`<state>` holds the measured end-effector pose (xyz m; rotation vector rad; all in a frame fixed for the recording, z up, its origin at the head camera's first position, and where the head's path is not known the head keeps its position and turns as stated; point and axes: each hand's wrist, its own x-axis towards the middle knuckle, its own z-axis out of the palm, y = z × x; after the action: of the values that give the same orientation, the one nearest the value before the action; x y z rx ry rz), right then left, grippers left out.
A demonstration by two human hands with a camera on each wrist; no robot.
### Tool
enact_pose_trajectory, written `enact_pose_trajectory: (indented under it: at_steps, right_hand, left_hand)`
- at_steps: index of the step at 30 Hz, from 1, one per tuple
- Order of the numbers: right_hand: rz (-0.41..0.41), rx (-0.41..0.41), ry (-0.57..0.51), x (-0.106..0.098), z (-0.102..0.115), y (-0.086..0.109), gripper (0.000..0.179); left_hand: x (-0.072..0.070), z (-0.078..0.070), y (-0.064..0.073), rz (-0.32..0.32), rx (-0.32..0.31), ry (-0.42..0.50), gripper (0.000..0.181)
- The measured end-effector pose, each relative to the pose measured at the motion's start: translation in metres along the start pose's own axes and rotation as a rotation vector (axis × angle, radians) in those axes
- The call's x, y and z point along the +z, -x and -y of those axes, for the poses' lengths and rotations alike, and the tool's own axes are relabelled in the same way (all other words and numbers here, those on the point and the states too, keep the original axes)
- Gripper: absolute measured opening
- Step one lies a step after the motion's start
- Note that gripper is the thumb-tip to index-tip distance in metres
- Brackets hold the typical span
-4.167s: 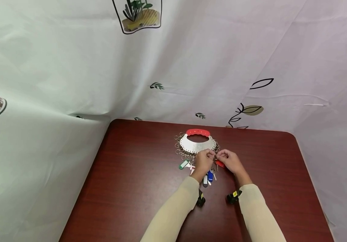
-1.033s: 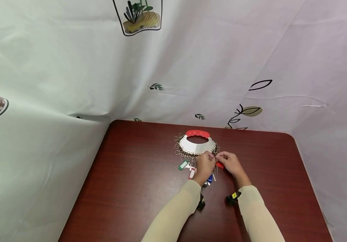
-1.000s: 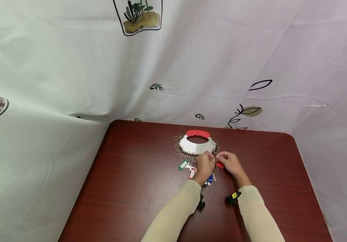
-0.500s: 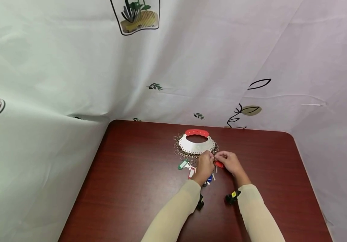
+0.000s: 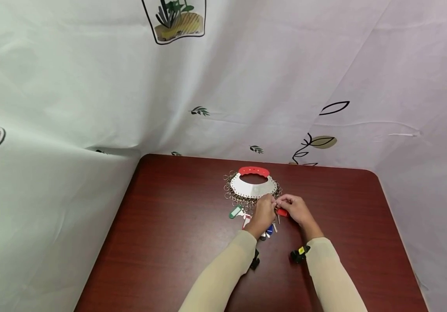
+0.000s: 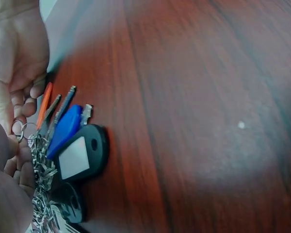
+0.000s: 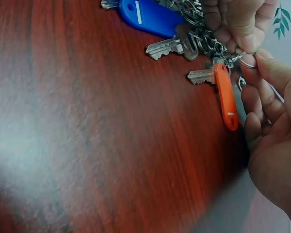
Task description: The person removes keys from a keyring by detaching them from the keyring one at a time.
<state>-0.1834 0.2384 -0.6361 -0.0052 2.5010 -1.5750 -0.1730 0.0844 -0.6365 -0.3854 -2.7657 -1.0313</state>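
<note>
Right wrist view shows a thin silver ring [image 7: 248, 66] held up at the fringe of the key bunch: the right hand [image 7: 276, 116] has its thumb and forefinger closed narrowly on it, and the left hand [image 7: 240, 19] pinches it from the other side. Exactly which part of the wire each fingertip bears on is hidden. An orange tag [image 7: 225, 94] and a key [image 7: 201, 76] hang just beside the grip; a blue tag [image 7: 150, 17] lies farther along. From the head, the ring sits near the right-hand end of the white plate [image 5: 252, 187] on the table [image 5: 192, 242].

For work this fine, steadying with one hand while only the other turns or prises seems best. Nails probably serve better than pads, and nearby links could snag, so keep them aside.
</note>
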Motion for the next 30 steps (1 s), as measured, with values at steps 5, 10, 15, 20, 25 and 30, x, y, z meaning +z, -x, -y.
enact_pose_trajectory:
  at_steps: [5, 10, 15, 20, 25, 30]
  right_hand:
    - [0.009, -0.034, 0.045, -0.003, -0.002, 0.003, 0.017]
    - [0.027, -0.044, 0.062, -0.005, -0.004, 0.003, 0.015]
    - [0.014, -0.041, 0.079, -0.006, -0.005, 0.004, 0.013]
    - [-0.015, -0.057, 0.131, -0.003, -0.005, 0.006, 0.011]
    - [-0.059, -0.072, 0.183, -0.001, -0.004, 0.006, 0.008]
    - [-0.064, -0.104, 0.236, 0.0, -0.005, 0.008, 0.006]
  left_hand:
    - [-0.004, 0.0, -0.002, 0.012, -0.03, 0.081, 0.01]
    - [-0.006, 0.006, -0.007, 0.06, -0.056, 0.233, 0.018]
    - [-0.013, 0.008, -0.014, 0.17, -0.08, 0.272, 0.027]
    - [-0.019, 0.01, -0.017, 0.191, -0.001, 0.097, 0.018]
    - [-0.02, 0.014, -0.02, 0.155, 0.147, -0.124, 0.012]
    - [-0.021, 0.018, -0.022, 0.113, 0.298, -0.331, 0.007]
